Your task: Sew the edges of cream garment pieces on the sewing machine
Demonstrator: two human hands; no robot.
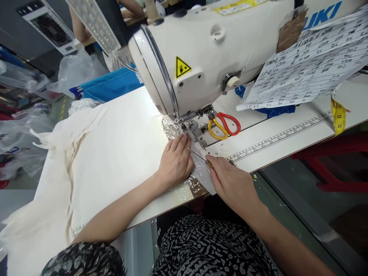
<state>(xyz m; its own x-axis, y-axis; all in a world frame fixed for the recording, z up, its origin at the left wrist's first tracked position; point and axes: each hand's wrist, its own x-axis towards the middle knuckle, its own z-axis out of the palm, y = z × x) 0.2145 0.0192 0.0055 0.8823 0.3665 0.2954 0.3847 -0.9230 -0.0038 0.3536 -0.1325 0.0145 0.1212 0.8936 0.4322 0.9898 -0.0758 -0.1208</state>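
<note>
A white sewing machine [207,50] stands over the table. My left hand [176,161] lies flat, fingers together and stretched out, pressing a shiny transparent strip [172,129] that runs under the presser foot [192,124]. My right hand [230,178] is closed in a pinch on a thin metal awl [198,155], its tip pointing toward the presser foot across a pale piece of fabric [204,177]. Cream fabric [86,161] spreads over the table to the left of my left hand.
Scissors with one red and one yellow handle [224,125] lie behind the needle area. A printed paper sheet [310,65] hangs from the machine. A yellow tape measure [338,117] hangs at the right. Plastic bags [25,122] sit at the left. A ruler [281,138] is printed along the table edge.
</note>
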